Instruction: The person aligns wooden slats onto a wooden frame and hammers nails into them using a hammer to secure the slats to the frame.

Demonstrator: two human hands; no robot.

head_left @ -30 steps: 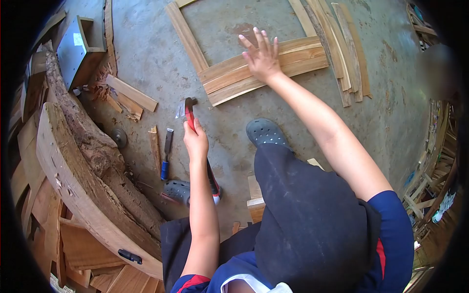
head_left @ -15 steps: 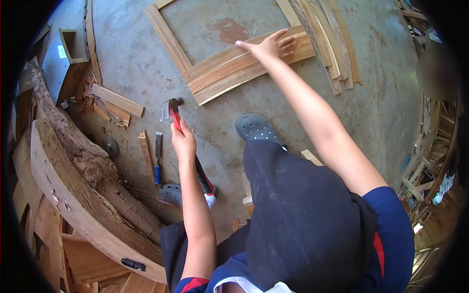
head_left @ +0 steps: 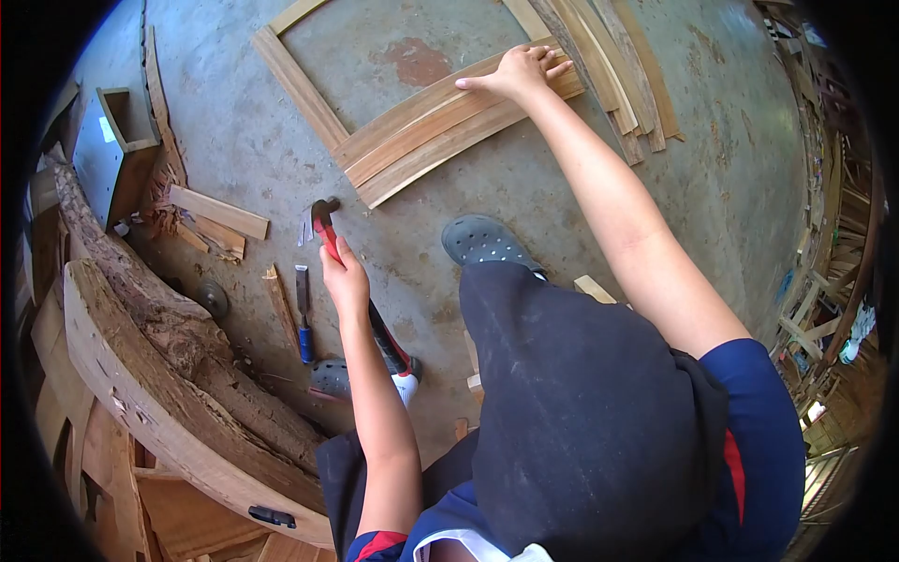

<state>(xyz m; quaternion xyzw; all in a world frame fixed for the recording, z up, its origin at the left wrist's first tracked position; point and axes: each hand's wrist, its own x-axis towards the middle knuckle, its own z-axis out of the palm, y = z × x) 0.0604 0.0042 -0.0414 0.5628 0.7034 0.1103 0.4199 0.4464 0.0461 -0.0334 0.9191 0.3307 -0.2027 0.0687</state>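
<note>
**Lurker:** What's on your feed? Start close.

**Me:** I'm watching from way off, but nearest is the left hand (head_left: pixel 346 281), fingers wrapped round a hammer (head_left: pixel 322 217) right up near its head. Can't tell if the head touches the floor (head_left: pixel 712 206). A chisel (head_left: pixel 303 314) lies on the floor to the left of that hand.

**Lurker:** Further out?

**Me:** Past the right clog (head_left: pixel 482 242), the right hand (head_left: pixel 520 75) is laid over the slats (head_left: pixel 440 126), close to their right end. Fingers spread and released, not clenched on anything I can see. The slats lie side by side along the near edge of a wooden frame (head_left: pixel 302 91), with loose strips (head_left: pixel 646 103) beyond its right edge.

**Lurker:** Tips for that hold?

**Me:** I'd go flat palm, weight across all the slats, since pressing only one end could let the other swing out. Line their ends up with the frame's near corners. Choking up on the hammer seems fine for control, imo.
</note>
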